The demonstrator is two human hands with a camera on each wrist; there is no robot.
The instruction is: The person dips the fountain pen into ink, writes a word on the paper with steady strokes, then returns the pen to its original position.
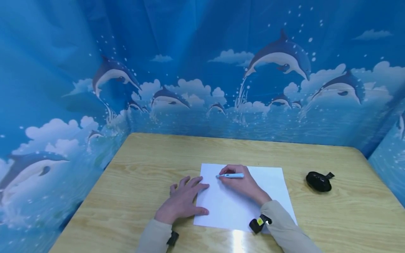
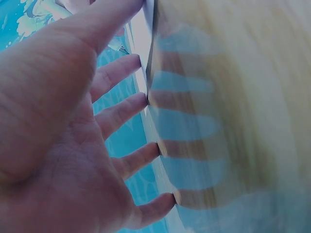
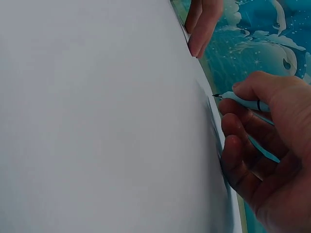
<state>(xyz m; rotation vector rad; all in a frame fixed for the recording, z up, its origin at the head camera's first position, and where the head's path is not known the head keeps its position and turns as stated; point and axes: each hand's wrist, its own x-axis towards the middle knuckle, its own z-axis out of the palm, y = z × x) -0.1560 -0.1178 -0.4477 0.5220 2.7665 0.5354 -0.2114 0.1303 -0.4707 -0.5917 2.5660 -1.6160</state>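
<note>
A sheet of white paper [image 1: 221,207] lies on the wooden table. In my right hand [image 1: 242,184] is a light blue fountain pen [image 1: 235,175], pinched between thumb and fingers. Its dark nib points left and comes close to the sheet's upper left part; the right wrist view shows the nib [image 3: 216,95] just over the paper. My left hand [image 1: 181,200] rests with fingers spread at the sheet's left edge. There the thumb and index fingertip lie on the paper, while other fingers reach onto the wood. No marks show on the sheet.
A shiny black oval object [image 1: 319,181] with a small tab lies on the table [image 1: 152,154], right of the paper. Behind and beside the table hangs a blue dolphin-print curtain [image 1: 190,70]. Each wrist wears a small black device [image 1: 257,225].
</note>
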